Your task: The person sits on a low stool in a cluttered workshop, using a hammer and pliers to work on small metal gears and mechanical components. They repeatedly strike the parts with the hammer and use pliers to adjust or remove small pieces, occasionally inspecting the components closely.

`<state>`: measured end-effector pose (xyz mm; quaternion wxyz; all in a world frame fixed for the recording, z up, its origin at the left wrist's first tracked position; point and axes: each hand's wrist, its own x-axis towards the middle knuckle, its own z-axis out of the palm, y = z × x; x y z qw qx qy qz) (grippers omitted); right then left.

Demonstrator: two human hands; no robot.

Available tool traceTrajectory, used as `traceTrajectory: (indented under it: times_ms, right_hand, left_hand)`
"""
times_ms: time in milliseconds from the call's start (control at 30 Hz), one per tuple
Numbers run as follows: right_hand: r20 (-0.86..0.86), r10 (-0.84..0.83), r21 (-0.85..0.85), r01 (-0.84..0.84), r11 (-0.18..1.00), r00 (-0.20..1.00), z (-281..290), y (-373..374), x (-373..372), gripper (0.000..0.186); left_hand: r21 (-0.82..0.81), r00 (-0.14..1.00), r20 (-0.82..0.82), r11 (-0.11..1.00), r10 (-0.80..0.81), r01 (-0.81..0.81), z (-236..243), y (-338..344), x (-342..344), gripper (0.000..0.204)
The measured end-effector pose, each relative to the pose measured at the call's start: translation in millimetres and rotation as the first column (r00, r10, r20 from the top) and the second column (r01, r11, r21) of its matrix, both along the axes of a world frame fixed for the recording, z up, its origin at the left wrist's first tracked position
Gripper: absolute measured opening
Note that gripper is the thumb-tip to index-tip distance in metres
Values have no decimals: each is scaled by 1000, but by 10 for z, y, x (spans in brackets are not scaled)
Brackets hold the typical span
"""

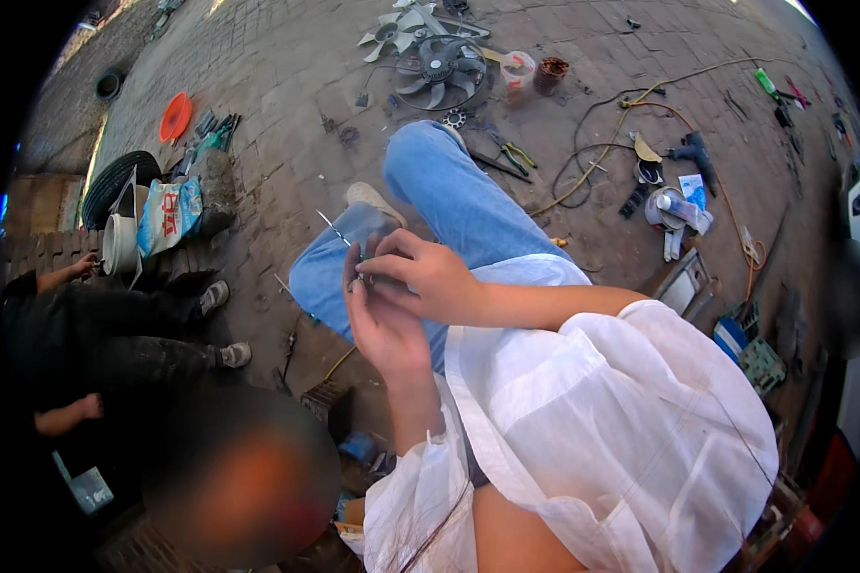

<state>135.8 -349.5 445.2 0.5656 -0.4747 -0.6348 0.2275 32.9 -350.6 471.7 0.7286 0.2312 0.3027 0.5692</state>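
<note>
Left hand (pixel 390 332), curled, holds a slim rod (pixel 333 227) (silvery, spiral-looking); right hand (pixel 437 279), bunched close, its hold unclear.

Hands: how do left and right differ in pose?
The left hand comes up from below; the right hand reaches in from the right. The right hand, back to the camera, lies partly in front of the left hand. Shared: both are bare, fingers gathered near one end of a thin rod; the exact grip is unclear.
</note>
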Motion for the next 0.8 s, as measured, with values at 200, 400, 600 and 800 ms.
traceTrajectory:
  times_ms: [200,400,600,800]
  right_hand:
    - [-129,90,-85,-101,991,988,-16,91,-102,45]
    - [-334,73,-296,-178,939,940,-132,217,-31,52]
    - [-746,7,-464,-528,711,665,-145,315,175,30]
    - [-605,81,-389,-383,838,792,-55,285,142,30]
  left_hand:
    - [-23,993,-3,993,114,-114,-7,56,-31,45]
    - [-48,996,-56,996,70,-73,-109,243,32,45]
    - [-31,989,-97,993,108,-111,-94,343,197,44]
    - [18,983,-184,1000,28,-25,-93,351,198,46]
